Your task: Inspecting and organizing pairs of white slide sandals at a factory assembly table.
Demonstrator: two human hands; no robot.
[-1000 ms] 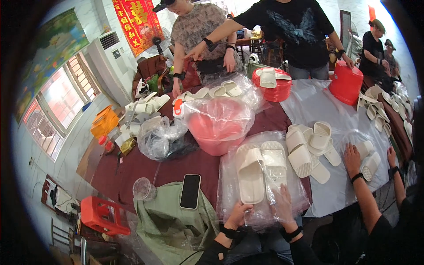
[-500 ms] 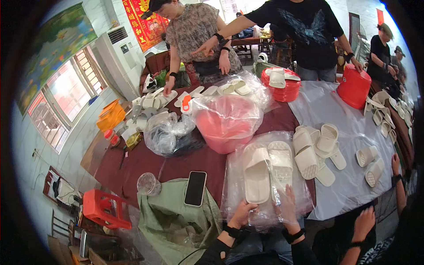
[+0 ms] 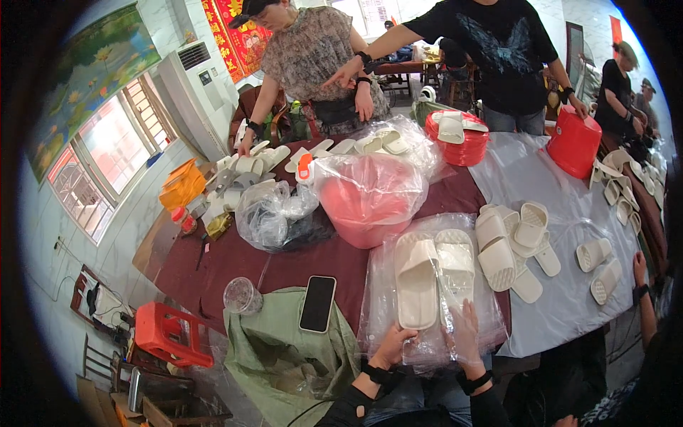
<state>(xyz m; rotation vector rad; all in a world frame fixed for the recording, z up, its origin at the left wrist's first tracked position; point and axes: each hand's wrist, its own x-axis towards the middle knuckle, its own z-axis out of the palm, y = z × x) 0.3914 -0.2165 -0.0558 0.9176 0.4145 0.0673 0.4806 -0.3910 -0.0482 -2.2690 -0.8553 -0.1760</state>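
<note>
A pair of off-white slide slippers lies at the table's near edge; the left slipper [image 3: 417, 283] is on top of clear plastic, while film covers the right slipper [image 3: 456, 267]. My left hand [image 3: 391, 346] is closed, its thumb and fingers pinching a clear plastic bag [image 3: 377, 299] just below the left slipper's heel. At the right slipper's heel, my right hand [image 3: 466, 334] shows through the film, fingers stretched out and pointing up. Whether they touch the sole I cannot tell.
Loose slippers [image 3: 530, 231] lie to the right on grey plastic sheeting [image 3: 562, 313]. A phone [image 3: 317, 304] and a clear cup [image 3: 242, 296] rest on green cloth [image 3: 292, 356]. A bagged red bucket [image 3: 370, 203] stands beyond. Two people [image 3: 320, 64] work across the table.
My hands and the slipper pair keep nearly the same place. Across the table, a person's hand has moved left over the slippers. At lower right, another person's hand has dropped mostly out of view.
</note>
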